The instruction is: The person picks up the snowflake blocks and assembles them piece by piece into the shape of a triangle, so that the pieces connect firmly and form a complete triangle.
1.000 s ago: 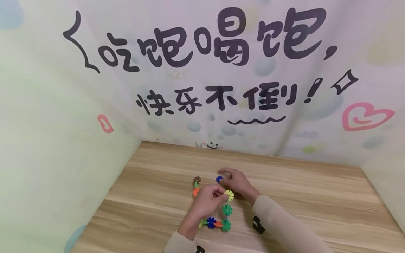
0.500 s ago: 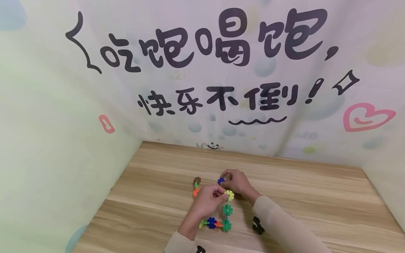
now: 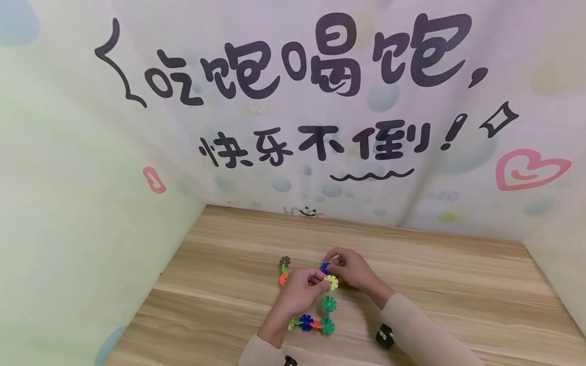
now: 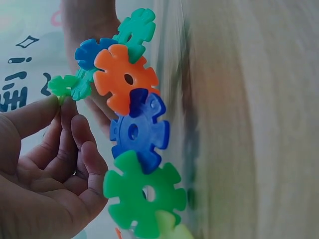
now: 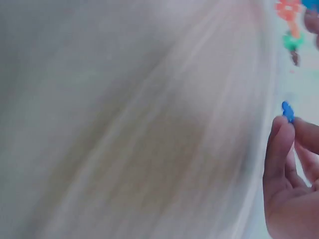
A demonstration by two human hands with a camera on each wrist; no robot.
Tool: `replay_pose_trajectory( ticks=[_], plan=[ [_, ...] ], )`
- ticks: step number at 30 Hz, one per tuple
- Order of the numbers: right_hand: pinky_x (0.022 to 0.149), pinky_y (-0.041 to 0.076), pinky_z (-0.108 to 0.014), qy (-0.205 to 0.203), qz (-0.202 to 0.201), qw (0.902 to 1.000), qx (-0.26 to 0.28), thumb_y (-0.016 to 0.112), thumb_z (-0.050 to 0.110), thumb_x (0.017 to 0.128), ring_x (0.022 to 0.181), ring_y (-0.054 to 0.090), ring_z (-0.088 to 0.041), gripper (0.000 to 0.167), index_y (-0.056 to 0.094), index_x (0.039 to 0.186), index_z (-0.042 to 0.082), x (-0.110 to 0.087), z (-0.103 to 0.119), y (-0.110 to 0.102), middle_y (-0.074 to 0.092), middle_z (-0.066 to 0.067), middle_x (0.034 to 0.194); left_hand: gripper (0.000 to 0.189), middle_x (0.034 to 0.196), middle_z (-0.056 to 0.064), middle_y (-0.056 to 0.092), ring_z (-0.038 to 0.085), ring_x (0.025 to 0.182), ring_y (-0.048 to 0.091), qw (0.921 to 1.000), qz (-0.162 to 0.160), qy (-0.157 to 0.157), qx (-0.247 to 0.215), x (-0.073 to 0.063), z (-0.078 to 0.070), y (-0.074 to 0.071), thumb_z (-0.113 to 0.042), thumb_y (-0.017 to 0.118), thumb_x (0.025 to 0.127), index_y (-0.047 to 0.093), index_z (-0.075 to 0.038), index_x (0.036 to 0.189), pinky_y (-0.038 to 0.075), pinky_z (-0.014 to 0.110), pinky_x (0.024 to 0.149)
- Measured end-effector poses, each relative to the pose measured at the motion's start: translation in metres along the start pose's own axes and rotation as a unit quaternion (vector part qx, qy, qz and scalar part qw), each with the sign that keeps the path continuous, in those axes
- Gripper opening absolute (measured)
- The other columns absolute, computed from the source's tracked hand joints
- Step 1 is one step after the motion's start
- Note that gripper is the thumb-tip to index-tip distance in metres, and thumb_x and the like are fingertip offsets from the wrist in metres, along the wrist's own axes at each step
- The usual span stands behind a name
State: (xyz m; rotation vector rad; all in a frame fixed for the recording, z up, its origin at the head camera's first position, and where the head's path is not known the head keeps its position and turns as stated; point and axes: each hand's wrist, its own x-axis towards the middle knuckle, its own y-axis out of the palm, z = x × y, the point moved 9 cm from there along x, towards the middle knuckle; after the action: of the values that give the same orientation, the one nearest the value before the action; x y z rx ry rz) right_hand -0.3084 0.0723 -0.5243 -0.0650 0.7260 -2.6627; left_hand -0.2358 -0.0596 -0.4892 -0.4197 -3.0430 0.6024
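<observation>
Several notched plastic snowflake discs are slotted together in a bent chain on the table. My left hand [image 3: 297,291] pinches the chain's yellow disc [image 3: 331,282] between thumb and fingers. Two green discs [image 3: 329,304] lead from it to the near corner, followed by an orange disc and a blue disc [image 4: 139,132]. On the far left the chain shows an orange disc [image 3: 284,278] and ends in a brown disc [image 3: 285,260]; my left hand hides part of that side. My right hand [image 3: 350,265] pinches a separate blue disc [image 5: 287,111] just beyond the yellow one.
The wood-grain table [image 3: 458,284] meets a printed cloth backdrop [image 3: 293,112] at its far edge. Another pale cloth [image 3: 91,229] hangs along the left side. A small black device [image 3: 384,336] sits by my right sleeve.
My right hand has drawn its blue disc right and slightly nearer, close to the yellow disc. My left hand and the chain stay in place.
</observation>
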Motion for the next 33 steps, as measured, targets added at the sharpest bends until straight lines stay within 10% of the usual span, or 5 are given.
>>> replay_pose_trajectory(
  ticks=[8,33],
  plan=[
    [0.075,0.059,-0.045,-0.023,0.043,0.9891,0.139,0.060,0.003,0.099,0.084,0.065,-0.032,0.015,0.064,0.113,0.002,-0.029,0.010,-0.026,0.066,-0.015,0.094,0.010,0.081,-0.009,0.065,0.009,0.076,0.059,1.0000,0.002,-0.002,-0.001,0.000,-0.003,0.003,-0.025,0.071,0.095,0.072,-0.016,0.090,0.050,0.027,0.063],
    [0.073,0.057,-0.033,-0.135,0.067,0.9857,0.075,0.060,0.006,0.099,0.087,0.065,-0.028,0.011,0.068,0.101,0.012,-0.050,0.055,-0.026,0.068,-0.009,0.097,0.011,0.078,-0.008,0.065,0.007,0.071,0.059,0.9992,0.018,0.036,-0.003,0.000,-0.006,0.010,-0.019,0.072,0.094,0.072,-0.012,0.085,0.050,0.024,0.063]
  ],
)
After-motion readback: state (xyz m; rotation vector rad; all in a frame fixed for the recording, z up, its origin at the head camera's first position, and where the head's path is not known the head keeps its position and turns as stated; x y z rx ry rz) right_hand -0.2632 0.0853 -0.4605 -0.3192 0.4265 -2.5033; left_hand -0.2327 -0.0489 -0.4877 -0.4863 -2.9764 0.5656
